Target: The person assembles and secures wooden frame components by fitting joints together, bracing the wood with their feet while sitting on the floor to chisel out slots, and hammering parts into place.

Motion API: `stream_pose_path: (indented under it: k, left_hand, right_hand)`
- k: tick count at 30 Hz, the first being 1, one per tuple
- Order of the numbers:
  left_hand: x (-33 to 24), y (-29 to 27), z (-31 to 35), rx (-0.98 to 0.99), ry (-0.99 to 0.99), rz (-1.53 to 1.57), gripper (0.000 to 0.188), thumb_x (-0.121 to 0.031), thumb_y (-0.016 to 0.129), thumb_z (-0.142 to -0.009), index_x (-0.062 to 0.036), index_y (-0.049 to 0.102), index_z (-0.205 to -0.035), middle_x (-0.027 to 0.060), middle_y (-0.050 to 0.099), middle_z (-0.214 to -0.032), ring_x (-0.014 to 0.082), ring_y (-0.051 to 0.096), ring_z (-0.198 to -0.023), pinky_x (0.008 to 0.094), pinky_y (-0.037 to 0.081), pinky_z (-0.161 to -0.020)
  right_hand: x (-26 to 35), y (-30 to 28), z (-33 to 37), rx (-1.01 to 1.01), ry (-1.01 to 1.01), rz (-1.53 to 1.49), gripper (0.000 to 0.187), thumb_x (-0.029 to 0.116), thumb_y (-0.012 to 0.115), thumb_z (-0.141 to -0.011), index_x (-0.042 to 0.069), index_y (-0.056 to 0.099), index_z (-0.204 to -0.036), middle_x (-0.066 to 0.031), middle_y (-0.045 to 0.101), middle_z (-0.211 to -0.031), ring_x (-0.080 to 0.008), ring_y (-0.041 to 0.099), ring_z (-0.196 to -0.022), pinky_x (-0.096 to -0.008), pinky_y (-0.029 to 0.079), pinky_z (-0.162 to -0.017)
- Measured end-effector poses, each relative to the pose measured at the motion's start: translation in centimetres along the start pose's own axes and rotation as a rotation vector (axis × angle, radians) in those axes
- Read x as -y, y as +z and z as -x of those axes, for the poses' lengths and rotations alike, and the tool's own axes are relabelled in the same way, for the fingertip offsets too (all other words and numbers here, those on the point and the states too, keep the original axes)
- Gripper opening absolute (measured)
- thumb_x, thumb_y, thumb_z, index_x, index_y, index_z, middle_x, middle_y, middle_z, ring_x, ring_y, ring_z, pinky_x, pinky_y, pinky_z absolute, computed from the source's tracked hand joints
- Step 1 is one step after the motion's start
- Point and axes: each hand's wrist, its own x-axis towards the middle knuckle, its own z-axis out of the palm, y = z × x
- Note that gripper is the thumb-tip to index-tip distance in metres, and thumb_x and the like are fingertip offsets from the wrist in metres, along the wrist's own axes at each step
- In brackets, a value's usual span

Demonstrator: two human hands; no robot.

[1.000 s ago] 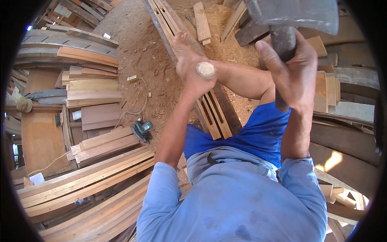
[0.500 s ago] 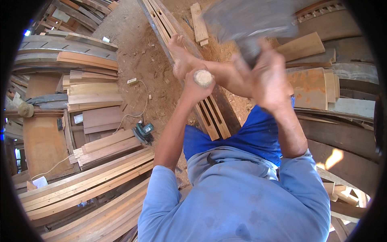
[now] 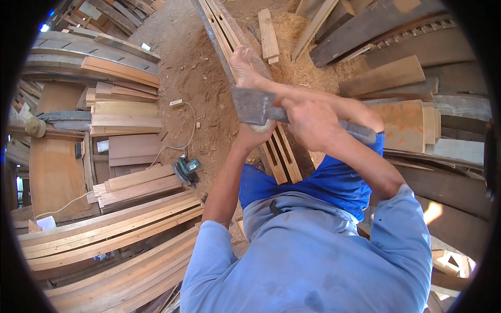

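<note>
My right hand (image 3: 311, 122) is closed around the handle of a mallet (image 3: 252, 106) with a broad, flat grey head. The mallet's head lies over the top of a chisel handle (image 3: 262, 127); the pale round end shows just below it. My left hand (image 3: 251, 136) grips that upright handle, partly covered by the mallet, and the blade is hidden. Beneath lie slotted timber pieces (image 3: 282, 159), side by side and running away between my legs. My bare foot (image 3: 244, 65) rests on them farther off.
A green corded power tool (image 3: 186, 168) sits on the dusty floor at the left, its pale cable curving to a socket block (image 3: 177, 103). Stacked boards (image 3: 127, 119) fill the left side. More planks (image 3: 402, 117) lie at the right. A short board (image 3: 269, 36) lies ahead among shavings.
The mallet has come down and left from its blurred, raised position onto the chisel handle's top. My left hand stays around the handle. The view has shifted slightly.
</note>
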Motion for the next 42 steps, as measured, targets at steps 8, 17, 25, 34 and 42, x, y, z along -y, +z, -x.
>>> stream_pose_path:
  k: [8, 17, 25, 34, 42]
  left_hand:
    - [0.3, 0.3, -3.5, -0.091, 0.078, -0.257, 0.032, -0.009, 0.071, -0.086, -0.0005, 0.063, -0.116, 0.0084, 0.069, -0.102, 0.0168, 0.067, -0.088, 0.0341, 0.054, -0.077]
    - [-0.1, 1.0, -5.0, -0.213, 0.150, -0.291, 0.026, -0.010, 0.074, -0.081, -0.0030, 0.059, -0.101, 0.0063, 0.060, -0.086, 0.0186, 0.064, -0.084, 0.0333, 0.052, -0.072]
    - [-4.3, 4.8, -4.6, -0.030, 0.178, -0.156, 0.018, -0.010, 0.074, -0.076, -0.0034, 0.060, -0.086, 0.0094, 0.064, -0.073, 0.0197, 0.063, -0.071, 0.0335, 0.052, -0.070]
    - [-3.4, 0.8, -2.4, 0.040, -0.031, -0.150, 0.015, -0.009, 0.073, -0.081, -0.0028, 0.065, -0.092, 0.0053, 0.066, -0.079, 0.0159, 0.065, -0.080, 0.0312, 0.052, -0.077]
    - [-1.7, -0.4, 1.2, 0.042, -0.120, -0.111, 0.012, -0.009, 0.072, -0.084, -0.0033, 0.062, -0.087, 0.0035, 0.065, -0.086, 0.0126, 0.062, -0.085, 0.0287, 0.050, -0.078]
  right_hand:
    - [1.4, -3.8, 3.6, -0.197, 0.051, -0.480, 0.040, 0.009, 0.075, -0.080, -0.002, 0.065, -0.117, -0.0175, 0.070, -0.089, -0.0278, 0.068, -0.082, -0.0389, 0.053, -0.079]
    - [0.2, -8.7, 6.1, -0.521, 0.042, -0.648, 0.035, 0.002, 0.072, -0.084, -0.005, 0.064, -0.117, -0.0081, 0.070, -0.097, -0.0129, 0.062, -0.087, -0.0294, 0.053, -0.078]
    - [-3.7, -1.1, 3.3, -0.115, 0.185, 0.034, 0.036, 0.026, 0.076, -0.087, 0.007, 0.065, -0.115, -0.0249, 0.069, -0.094, -0.0412, 0.067, -0.089, -0.0471, 0.053, -0.079]
    - [0.7, -3.7, 2.9, -0.503, 0.115, -0.228, 0.026, 0.016, 0.073, -0.084, -0.001, 0.060, -0.099, -0.0255, 0.066, -0.077, -0.0445, 0.067, -0.076, -0.0492, 0.053, -0.068]
    - [2.1, -3.6, 2.1, -0.278, -0.036, -0.258, 0.026, 0.010, 0.069, -0.081, -0.002, 0.057, -0.100, -0.0267, 0.066, -0.082, -0.0443, 0.066, -0.081, -0.0518, 0.052, -0.069]
